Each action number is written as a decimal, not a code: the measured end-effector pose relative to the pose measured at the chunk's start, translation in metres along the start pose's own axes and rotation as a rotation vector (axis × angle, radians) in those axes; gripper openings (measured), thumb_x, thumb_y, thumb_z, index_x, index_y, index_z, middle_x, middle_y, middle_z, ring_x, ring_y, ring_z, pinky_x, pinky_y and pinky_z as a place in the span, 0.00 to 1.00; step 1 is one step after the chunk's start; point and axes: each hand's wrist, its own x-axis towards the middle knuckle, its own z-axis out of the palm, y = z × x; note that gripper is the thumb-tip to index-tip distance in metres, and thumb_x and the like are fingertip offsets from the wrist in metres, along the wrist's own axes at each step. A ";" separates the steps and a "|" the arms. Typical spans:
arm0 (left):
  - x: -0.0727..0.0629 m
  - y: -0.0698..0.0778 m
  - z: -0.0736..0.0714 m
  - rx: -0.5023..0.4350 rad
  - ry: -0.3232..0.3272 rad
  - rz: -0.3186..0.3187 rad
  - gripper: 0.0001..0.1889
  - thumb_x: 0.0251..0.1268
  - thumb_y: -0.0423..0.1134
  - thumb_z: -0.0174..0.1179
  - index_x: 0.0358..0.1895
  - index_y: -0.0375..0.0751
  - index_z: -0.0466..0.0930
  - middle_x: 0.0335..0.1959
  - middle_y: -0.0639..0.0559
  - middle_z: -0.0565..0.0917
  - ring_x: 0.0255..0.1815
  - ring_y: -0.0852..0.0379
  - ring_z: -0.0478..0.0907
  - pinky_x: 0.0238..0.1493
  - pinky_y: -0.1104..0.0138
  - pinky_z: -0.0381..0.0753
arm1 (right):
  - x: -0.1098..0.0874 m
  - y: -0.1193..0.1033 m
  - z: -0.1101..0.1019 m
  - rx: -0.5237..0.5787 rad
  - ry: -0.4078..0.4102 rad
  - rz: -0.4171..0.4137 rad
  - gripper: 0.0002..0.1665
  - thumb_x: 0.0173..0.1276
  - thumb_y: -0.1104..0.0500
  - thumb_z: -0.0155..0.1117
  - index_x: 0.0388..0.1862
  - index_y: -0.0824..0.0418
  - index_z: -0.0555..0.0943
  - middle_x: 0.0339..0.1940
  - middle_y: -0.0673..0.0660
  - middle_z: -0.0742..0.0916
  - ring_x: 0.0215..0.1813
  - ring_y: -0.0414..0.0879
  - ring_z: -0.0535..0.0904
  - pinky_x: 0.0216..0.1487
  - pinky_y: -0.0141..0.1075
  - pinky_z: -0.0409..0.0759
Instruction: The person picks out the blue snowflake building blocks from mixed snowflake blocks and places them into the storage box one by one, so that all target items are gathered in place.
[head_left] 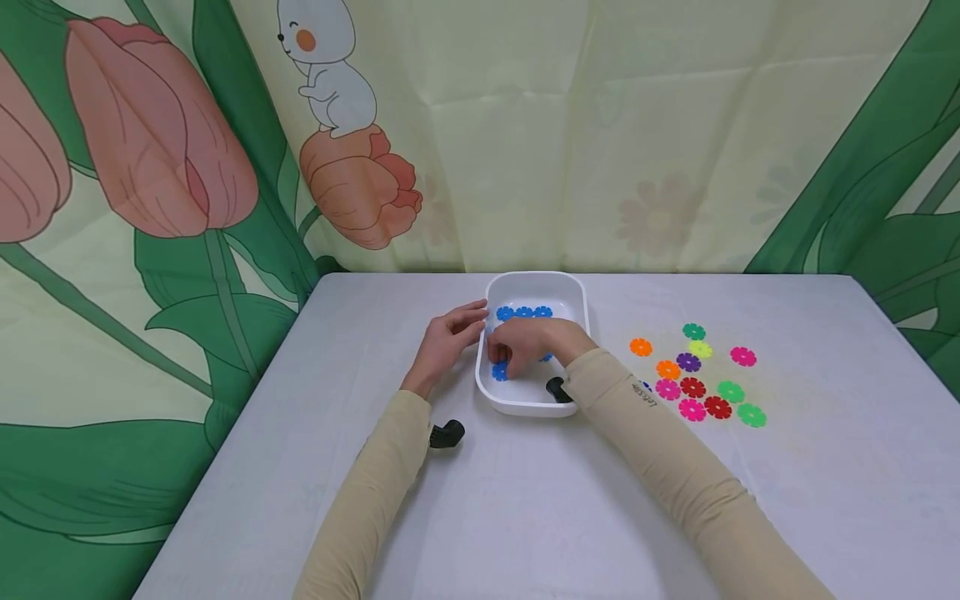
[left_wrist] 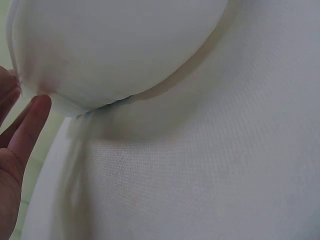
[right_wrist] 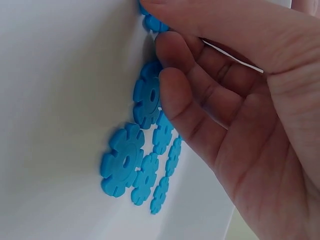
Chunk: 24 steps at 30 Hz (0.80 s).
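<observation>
My right hand (head_left: 519, 343) reaches into a white tray (head_left: 531, 409). Its thumb and fingers pinch a blue flower-shaped plastic disc (right_wrist: 156, 23) near the tray floor; the fingertips behind it are partly hidden. More blue discs (right_wrist: 122, 160) lie in rows beside the hand, and a row of blue discs (head_left: 524, 312) shows near the tray's far end. My left hand (head_left: 444, 343) touches the tray's left side with extended fingers; in the left wrist view a fingertip (left_wrist: 44, 105) rests against the outer wall.
Right of the tray, loose flower-shaped discs in orange, green, yellow, purple, pink and red (head_left: 693, 387) lie on the white tablecloth (head_left: 480, 517). A blue disc (head_left: 646, 386) is partly covered by the right sleeve. A printed curtain (head_left: 525, 150) hangs behind the table.
</observation>
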 end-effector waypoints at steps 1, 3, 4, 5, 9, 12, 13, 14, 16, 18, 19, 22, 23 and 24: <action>0.000 0.000 0.001 0.000 -0.002 0.000 0.18 0.70 0.41 0.60 0.59 0.38 0.80 0.65 0.61 0.75 0.62 0.60 0.75 0.54 0.68 0.81 | 0.000 0.000 0.000 -0.002 0.000 0.002 0.17 0.63 0.60 0.71 0.50 0.56 0.80 0.42 0.50 0.83 0.45 0.45 0.75 0.55 0.36 0.76; 0.001 0.000 0.002 0.000 -0.005 0.000 0.18 0.70 0.40 0.60 0.59 0.38 0.80 0.64 0.61 0.75 0.62 0.60 0.75 0.54 0.68 0.81 | -0.001 0.002 0.000 0.001 -0.001 0.003 0.17 0.63 0.60 0.71 0.50 0.56 0.81 0.42 0.50 0.83 0.45 0.44 0.75 0.55 0.35 0.76; 0.001 0.000 0.002 0.003 -0.007 0.000 0.18 0.70 0.41 0.60 0.59 0.38 0.80 0.64 0.61 0.75 0.62 0.60 0.75 0.54 0.68 0.81 | -0.003 0.002 0.000 0.006 0.001 0.004 0.17 0.63 0.60 0.71 0.50 0.56 0.81 0.43 0.50 0.83 0.46 0.44 0.75 0.55 0.36 0.76; 0.001 0.000 0.003 0.003 -0.009 0.000 0.18 0.70 0.41 0.60 0.59 0.39 0.81 0.64 0.62 0.75 0.62 0.60 0.75 0.54 0.68 0.81 | -0.004 0.003 -0.001 0.009 0.004 0.004 0.16 0.64 0.59 0.70 0.51 0.57 0.81 0.43 0.50 0.83 0.46 0.44 0.75 0.56 0.35 0.76; 0.002 0.001 0.006 0.017 -0.018 0.002 0.17 0.70 0.42 0.60 0.58 0.42 0.82 0.64 0.63 0.75 0.62 0.61 0.75 0.55 0.68 0.80 | -0.018 0.005 -0.013 0.031 0.056 -0.015 0.15 0.67 0.57 0.68 0.51 0.58 0.82 0.43 0.50 0.84 0.46 0.45 0.76 0.56 0.36 0.78; 0.003 0.002 0.007 0.036 -0.020 -0.001 0.16 0.70 0.43 0.60 0.58 0.44 0.82 0.64 0.63 0.75 0.62 0.60 0.74 0.55 0.67 0.80 | -0.033 0.007 -0.027 0.055 0.158 -0.047 0.14 0.69 0.56 0.65 0.51 0.60 0.82 0.42 0.50 0.84 0.45 0.45 0.77 0.54 0.37 0.79; 0.003 0.002 0.007 0.047 -0.018 -0.007 0.17 0.70 0.43 0.60 0.58 0.44 0.82 0.65 0.63 0.75 0.63 0.60 0.74 0.56 0.67 0.80 | -0.039 0.008 -0.031 0.076 0.198 -0.051 0.14 0.70 0.56 0.64 0.51 0.59 0.83 0.42 0.50 0.85 0.45 0.46 0.78 0.54 0.38 0.80; 0.003 0.002 0.007 0.057 -0.016 -0.013 0.17 0.70 0.43 0.60 0.58 0.44 0.82 0.65 0.63 0.75 0.64 0.59 0.73 0.57 0.66 0.79 | -0.045 0.010 -0.035 0.093 0.242 -0.057 0.14 0.70 0.55 0.63 0.51 0.60 0.83 0.42 0.51 0.85 0.45 0.46 0.78 0.53 0.39 0.80; 0.003 0.001 0.006 0.081 -0.014 -0.028 0.17 0.70 0.44 0.60 0.59 0.45 0.81 0.65 0.64 0.74 0.65 0.58 0.72 0.58 0.65 0.78 | -0.056 0.015 -0.041 0.126 0.327 -0.057 0.14 0.71 0.55 0.62 0.51 0.59 0.83 0.43 0.52 0.85 0.46 0.47 0.79 0.53 0.40 0.81; 0.003 0.001 0.003 0.110 -0.011 -0.044 0.18 0.70 0.44 0.60 0.59 0.46 0.81 0.65 0.65 0.74 0.66 0.58 0.71 0.60 0.64 0.78 | -0.068 0.020 -0.045 0.156 0.410 -0.033 0.14 0.72 0.54 0.61 0.51 0.59 0.83 0.45 0.52 0.85 0.47 0.48 0.79 0.53 0.42 0.81; 0.003 0.000 0.001 0.128 -0.007 -0.049 0.18 0.70 0.45 0.60 0.59 0.46 0.81 0.65 0.66 0.74 0.66 0.58 0.71 0.60 0.63 0.77 | -0.074 0.024 -0.046 0.169 0.448 -0.024 0.13 0.72 0.55 0.61 0.51 0.59 0.82 0.45 0.53 0.85 0.47 0.49 0.79 0.53 0.43 0.81; 0.002 0.000 -0.007 0.167 0.011 -0.046 0.18 0.69 0.47 0.60 0.60 0.49 0.81 0.65 0.65 0.74 0.65 0.57 0.72 0.61 0.62 0.77 | -0.092 0.038 -0.046 0.196 0.570 0.034 0.14 0.73 0.56 0.60 0.52 0.61 0.82 0.47 0.56 0.85 0.49 0.51 0.79 0.53 0.46 0.81; 0.002 0.000 -0.012 0.180 0.019 -0.043 0.18 0.69 0.47 0.60 0.60 0.50 0.81 0.65 0.64 0.74 0.65 0.57 0.73 0.61 0.61 0.77 | -0.098 0.044 -0.045 0.203 0.611 0.060 0.14 0.73 0.57 0.60 0.53 0.61 0.81 0.47 0.57 0.85 0.49 0.52 0.79 0.54 0.47 0.81; 0.002 0.000 -0.016 0.203 0.026 -0.040 0.19 0.70 0.47 0.60 0.61 0.50 0.80 0.65 0.62 0.75 0.64 0.56 0.73 0.61 0.61 0.77 | -0.104 0.050 -0.043 0.207 0.649 0.082 0.15 0.73 0.58 0.59 0.53 0.63 0.81 0.48 0.58 0.84 0.50 0.53 0.78 0.54 0.48 0.81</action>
